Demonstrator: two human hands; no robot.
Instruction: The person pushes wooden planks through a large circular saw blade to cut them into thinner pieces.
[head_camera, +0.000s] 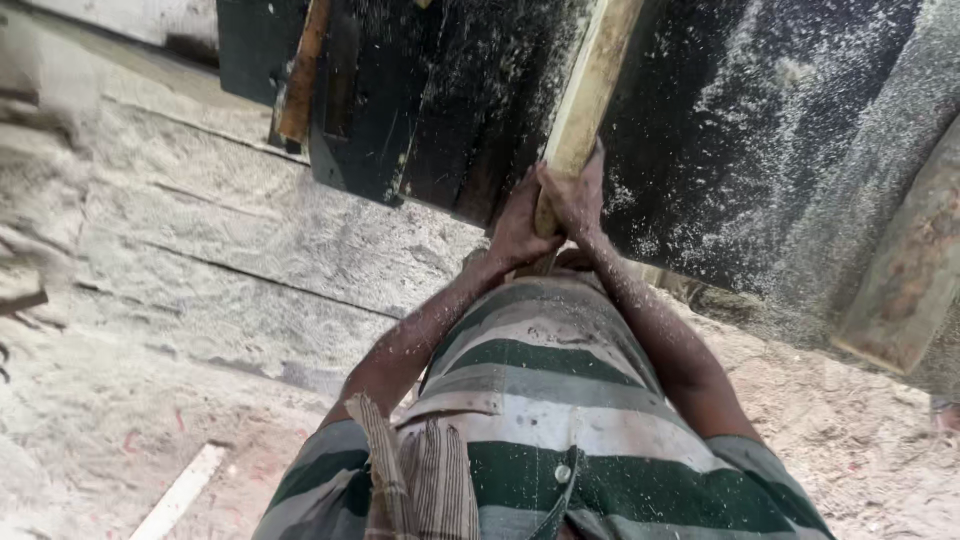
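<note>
A long pale wooden strip (592, 80) lies lengthwise on a dark metal machine table (760, 130) dusted with sawdust. Both my hands clasp the strip's near end, close against my striped shirt. My left hand (517, 228) wraps the end from the left. My right hand (575, 195) presses on it from the right, fingers over the wood. Sawdust covers my forearms.
A reddish-brown wooden piece (303, 75) leans at the table's far left corner. A weathered wooden beam (905, 270) lies at the right edge. Sawdust-covered stone slabs (230, 240) form the floor on the left, with a pale strip (180, 492) lying near my feet.
</note>
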